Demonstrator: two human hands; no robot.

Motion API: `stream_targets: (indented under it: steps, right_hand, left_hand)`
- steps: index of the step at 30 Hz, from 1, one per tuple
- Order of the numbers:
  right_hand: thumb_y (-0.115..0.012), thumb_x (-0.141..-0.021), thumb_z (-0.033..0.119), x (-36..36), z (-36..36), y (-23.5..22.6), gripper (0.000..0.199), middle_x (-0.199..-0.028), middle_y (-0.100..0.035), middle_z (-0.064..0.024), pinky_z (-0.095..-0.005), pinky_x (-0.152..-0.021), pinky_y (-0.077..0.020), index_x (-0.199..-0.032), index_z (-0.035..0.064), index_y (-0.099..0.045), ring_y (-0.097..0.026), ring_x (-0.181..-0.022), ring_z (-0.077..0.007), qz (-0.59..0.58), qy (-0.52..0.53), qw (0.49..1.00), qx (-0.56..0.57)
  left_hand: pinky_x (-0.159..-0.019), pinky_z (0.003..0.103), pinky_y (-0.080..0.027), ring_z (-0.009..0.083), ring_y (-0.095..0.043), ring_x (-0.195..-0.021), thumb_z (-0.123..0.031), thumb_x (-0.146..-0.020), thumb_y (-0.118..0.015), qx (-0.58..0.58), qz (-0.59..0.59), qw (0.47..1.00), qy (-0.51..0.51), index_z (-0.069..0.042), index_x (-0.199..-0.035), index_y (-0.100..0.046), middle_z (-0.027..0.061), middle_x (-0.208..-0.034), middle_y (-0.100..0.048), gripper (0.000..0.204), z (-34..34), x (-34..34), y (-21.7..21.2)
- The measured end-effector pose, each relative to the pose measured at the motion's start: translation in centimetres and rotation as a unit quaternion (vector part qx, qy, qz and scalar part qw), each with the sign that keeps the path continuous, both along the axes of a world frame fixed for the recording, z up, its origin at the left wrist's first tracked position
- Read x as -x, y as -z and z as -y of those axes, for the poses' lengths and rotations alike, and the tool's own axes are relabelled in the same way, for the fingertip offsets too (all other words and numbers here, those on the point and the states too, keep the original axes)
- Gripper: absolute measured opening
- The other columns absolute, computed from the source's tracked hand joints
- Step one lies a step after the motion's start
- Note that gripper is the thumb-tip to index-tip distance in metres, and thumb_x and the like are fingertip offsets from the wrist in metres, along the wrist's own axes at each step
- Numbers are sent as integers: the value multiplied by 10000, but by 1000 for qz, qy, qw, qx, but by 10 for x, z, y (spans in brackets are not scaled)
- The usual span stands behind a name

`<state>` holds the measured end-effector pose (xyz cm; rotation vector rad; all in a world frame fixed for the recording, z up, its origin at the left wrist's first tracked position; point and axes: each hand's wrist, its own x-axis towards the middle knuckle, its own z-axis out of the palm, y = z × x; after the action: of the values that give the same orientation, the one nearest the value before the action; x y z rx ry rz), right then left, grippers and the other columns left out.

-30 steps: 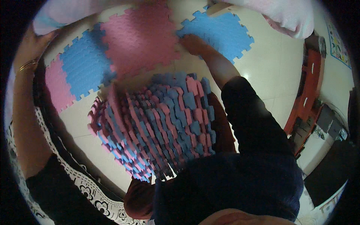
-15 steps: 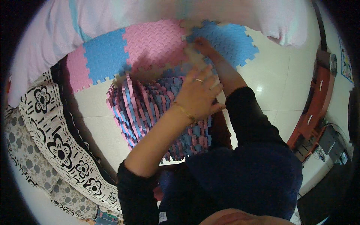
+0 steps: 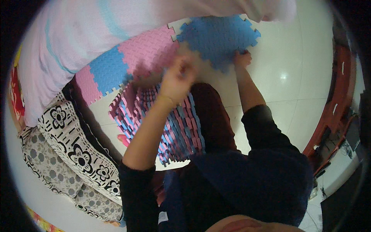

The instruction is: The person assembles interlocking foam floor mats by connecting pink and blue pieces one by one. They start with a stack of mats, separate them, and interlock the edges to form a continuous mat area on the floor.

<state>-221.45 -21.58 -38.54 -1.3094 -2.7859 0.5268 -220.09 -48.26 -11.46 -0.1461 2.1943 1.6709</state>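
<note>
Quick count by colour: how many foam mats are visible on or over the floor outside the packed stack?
Pink mats: 2
Blue mats: 2
Total: 4

I had a blue, tooth-edged foam tile at upper centre, just beside a pink tile; my striped pink-and-blue tile stack stood mid-frame.
</note>
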Motion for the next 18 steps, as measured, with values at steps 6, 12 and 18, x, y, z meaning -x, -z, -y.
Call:
stream_targets:
  steps: [6,12,18]
  right_hand:
    - [-768,-678,289,-17,13,-3,570,-1050,-594,-153,-379,-792,-480,-1076,-61,-559,-579,-933,-251,-101,240,880,398]
    - [-757,-716,330,-29,-3,10,543,-928,-602,-185,-371,-625,-503,-1038,-48,-536,-603,-804,-265,34,147,863,482]
    - [-727,-749,349,-29,-13,27,635,-1077,-597,-190,-367,-707,-510,-1167,-72,-502,-610,-918,-276,36,105,877,467]
  left_hand:
    - [-997,429,-377,279,-498,-1155,-63,-766,-582,-516,70,821,-234,-34,-1246,-473,111,-1298,-497,493,43,97,-7]
    - [-1056,458,-281,278,-414,-1242,-86,-739,-614,-564,-74,812,-131,-44,-1278,-463,106,-1323,-481,561,49,126,-56]
    - [-1000,487,-415,338,-480,-1165,58,-758,-521,-390,42,900,-188,-23,-1260,-457,148,-1284,-487,513,54,116,-45]
